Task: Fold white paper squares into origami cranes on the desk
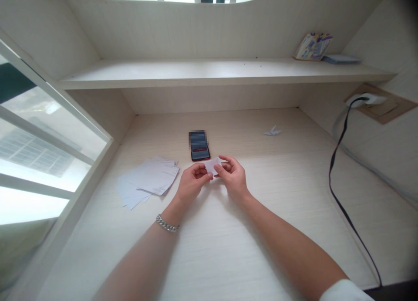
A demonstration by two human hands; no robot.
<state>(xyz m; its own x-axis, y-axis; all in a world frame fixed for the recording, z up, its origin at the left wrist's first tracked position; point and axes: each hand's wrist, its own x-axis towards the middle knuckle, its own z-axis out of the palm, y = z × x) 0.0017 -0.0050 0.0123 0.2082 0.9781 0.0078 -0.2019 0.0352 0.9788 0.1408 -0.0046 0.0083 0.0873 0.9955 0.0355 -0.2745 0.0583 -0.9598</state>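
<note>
A small folded piece of white paper (pixel 212 165) is held between both hands, above the middle of the pale desk. My left hand (pixel 193 181), with a silver chain bracelet (pixel 167 224) at its wrist, pinches the paper's left side. On its right side, the thumb and fingers of my right hand (pixel 234 177) grip it, the thumb lying across its face. Just beyond the hands lies a phone (pixel 200 146) with a lit, partly blurred screen. Left of my left hand, a loose pile of white paper sheets (pixel 153 177) is spread on the desk.
A folded paper crane (pixel 272 131) lies at the back right of the desk. The shelf (pixel 196 69) above carries a small colourful box (pixel 313 46) and a flat bluish item (pixel 341 59). A black cable (pixel 331 170) hangs from the wall socket (pixel 380 103) down the right side.
</note>
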